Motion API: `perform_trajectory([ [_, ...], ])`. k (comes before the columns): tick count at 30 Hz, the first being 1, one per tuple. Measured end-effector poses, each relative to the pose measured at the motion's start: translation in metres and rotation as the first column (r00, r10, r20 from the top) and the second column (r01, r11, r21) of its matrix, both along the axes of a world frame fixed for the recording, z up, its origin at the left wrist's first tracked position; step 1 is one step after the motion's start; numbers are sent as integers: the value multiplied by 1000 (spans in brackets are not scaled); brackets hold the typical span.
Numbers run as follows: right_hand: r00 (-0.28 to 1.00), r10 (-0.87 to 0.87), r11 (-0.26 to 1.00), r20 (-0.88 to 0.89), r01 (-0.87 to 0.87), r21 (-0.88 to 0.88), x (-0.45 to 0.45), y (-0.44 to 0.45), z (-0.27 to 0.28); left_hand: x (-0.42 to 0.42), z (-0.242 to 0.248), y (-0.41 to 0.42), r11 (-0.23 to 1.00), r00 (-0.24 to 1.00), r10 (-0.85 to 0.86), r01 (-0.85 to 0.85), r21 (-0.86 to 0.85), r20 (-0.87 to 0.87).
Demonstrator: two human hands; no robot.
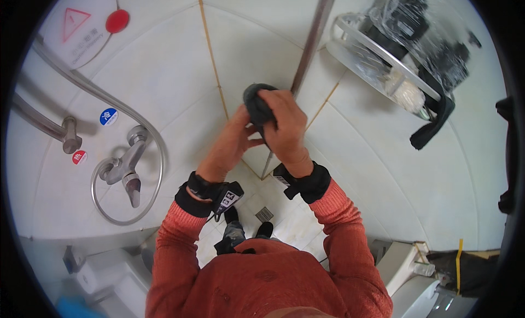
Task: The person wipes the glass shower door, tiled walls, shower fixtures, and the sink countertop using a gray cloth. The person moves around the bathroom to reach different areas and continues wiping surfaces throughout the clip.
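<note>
Both hands are raised in front of a tiled corner, around a bunched dark grey cloth (259,105). My right hand (285,123) grips the cloth from the right, its fingers curled over it. On the other side, my left hand (236,143) has its upper part against the cloth's left edge, with some fingers spread below it; how firmly it holds is hard to tell. A metal pipe (311,47) runs down the corner behind the hands. Black bands with small devices circle both wrists.
On the left wall are a chrome shower mixer (127,162), its looping hose (162,170) and a metal rail (37,115). A wall shelf (352,63) with plastic-wrapped items juts out upper right. A floor drain (264,214) lies near the feet; a white toilet (110,273) stands lower left.
</note>
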State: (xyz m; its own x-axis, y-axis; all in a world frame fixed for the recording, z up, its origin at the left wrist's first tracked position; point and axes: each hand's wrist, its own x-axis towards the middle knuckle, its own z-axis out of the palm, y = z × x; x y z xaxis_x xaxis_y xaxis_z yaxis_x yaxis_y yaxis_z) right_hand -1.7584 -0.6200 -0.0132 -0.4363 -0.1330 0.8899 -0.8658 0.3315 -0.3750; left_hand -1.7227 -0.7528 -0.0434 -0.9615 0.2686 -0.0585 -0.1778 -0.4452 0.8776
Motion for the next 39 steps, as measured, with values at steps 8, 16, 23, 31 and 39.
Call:
perform_trajectory([
  [8, 996, -50, 998, 69, 47, 49, -4, 12, -3, -28, -13, -2, 984, 987, 157, -155, 89, -20],
  [16, 992, -108, 938, 68, 79, 337, 6, -1, 15, -28, 40, 1, 913, 886, 379, -311, 265, -266],
  [23, 955, -295, 953, 13, 295, -62, 7, 27, -4, -89, 132, -2, 684, 150, 417, -701, 201, -896],
  [31, 916, -399, 913, 46, 402, -68, -34, 23, -54, -156, 124, -8, 309, -162, 95, -933, 184, -982],
  [39, 960, -244, 875, 138, 280, -396, -59, 1, -79, -161, -135, -32, 432, 377, 485, -888, -159, -789],
])
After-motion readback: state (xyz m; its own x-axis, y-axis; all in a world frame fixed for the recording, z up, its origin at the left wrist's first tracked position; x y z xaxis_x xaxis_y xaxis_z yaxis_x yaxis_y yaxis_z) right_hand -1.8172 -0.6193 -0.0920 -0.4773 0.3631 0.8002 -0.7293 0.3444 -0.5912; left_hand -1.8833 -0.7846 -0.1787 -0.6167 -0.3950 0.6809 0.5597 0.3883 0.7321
